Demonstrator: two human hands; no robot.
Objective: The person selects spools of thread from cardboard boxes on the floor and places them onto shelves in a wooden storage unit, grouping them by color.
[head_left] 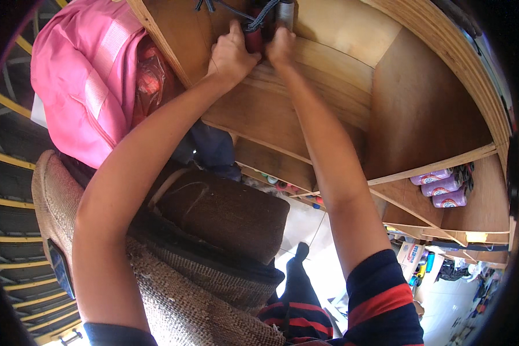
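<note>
Both of my hands reach into a wooden shelf compartment at the top of the view. My left hand (230,55) is closed around the left side of a dark red cylinder (252,41), its index finger along the side. Close on its right, my right hand (281,46) has curled fingers; whatever they grip is hidden. A grey cylinder (285,14) stands just behind the right hand. Over the red cylinder runs a dark blue-grey twisted cord (263,14). The top of this group is cut off by the frame edge.
Wooden dividers (432,167) border the compartments. Several purple-wrapped cylinders (443,189) lie in a lower right one. At the left are a pink bag (86,81) and a woven-covered seat (179,288) with a brown cushion (225,213). A phone (60,268) lies at the seat's edge.
</note>
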